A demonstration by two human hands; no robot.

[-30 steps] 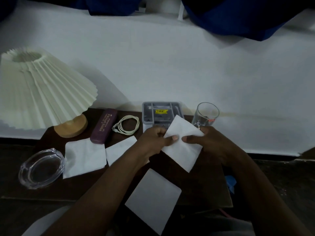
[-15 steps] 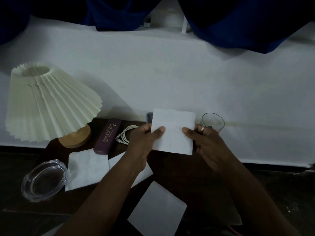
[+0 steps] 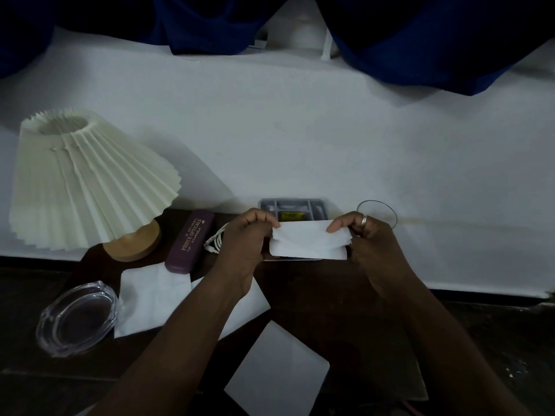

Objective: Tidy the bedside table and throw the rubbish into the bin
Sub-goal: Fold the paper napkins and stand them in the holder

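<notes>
lamp (image 3: 90,181): far left on table (image 3: 345,310)
case (image 3: 189,241): right of lamp
ashtray (image 3: 78,318): before lamp
glass (image 3: 379,210): right of organiser tray (image 3: 295,205)

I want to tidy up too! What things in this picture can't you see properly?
All in the head view:
- Grey tray: its near part is hidden behind the folded tissue that the left hand and right hand hold.
- White cable: mostly behind the left hand.
- Drinking glass: only its rim shows above the right hand.
- Tissue at the bottom: partly hidden by the left arm.
- Bin: not in view.

four tissues (image 3: 309,240), one lamp (image 3: 90,181), one glass (image 3: 377,211)
</notes>
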